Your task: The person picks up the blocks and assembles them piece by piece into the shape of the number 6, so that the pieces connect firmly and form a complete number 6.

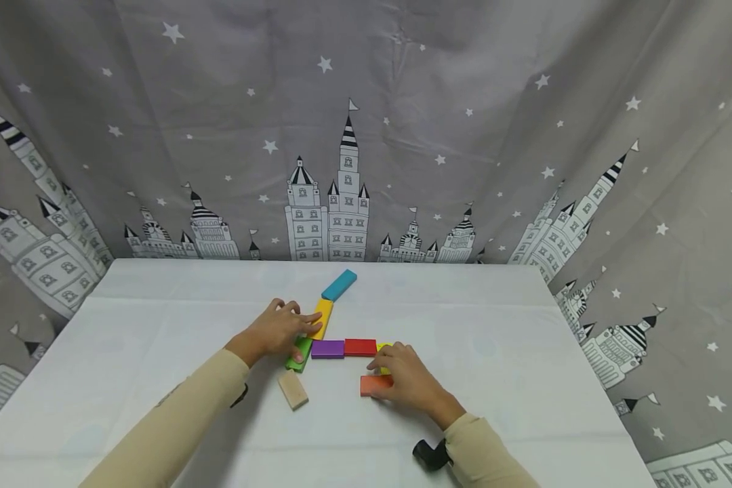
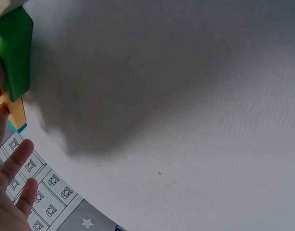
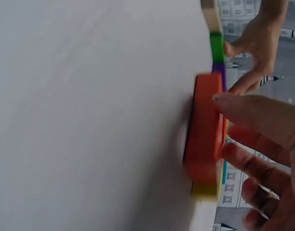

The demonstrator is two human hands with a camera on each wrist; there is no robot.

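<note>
In the head view my left hand (image 1: 280, 327) has its thumb on the green block (image 1: 303, 347) and fingers touching the long yellow block (image 1: 324, 310). Its other fingers stick out straight in the left wrist view. A blue block (image 1: 339, 285) touches the yellow one's far end; a plain wooden block (image 1: 293, 390) lies nearer. My right hand (image 1: 416, 381) holds the orange block (image 1: 371, 385) between thumb and fingers, partly covering it. Behind it a second yellow block (image 1: 384, 349) is mostly hidden. A purple block (image 1: 327, 350) and a red block (image 1: 360, 348) lie end to end.
A white cloth-covered table (image 1: 494, 318) spreads around the blocks. Behind it hangs a grey curtain (image 1: 415, 81) printed with castles and stars. Black wrist gear (image 1: 430, 455) sits by the right sleeve.
</note>
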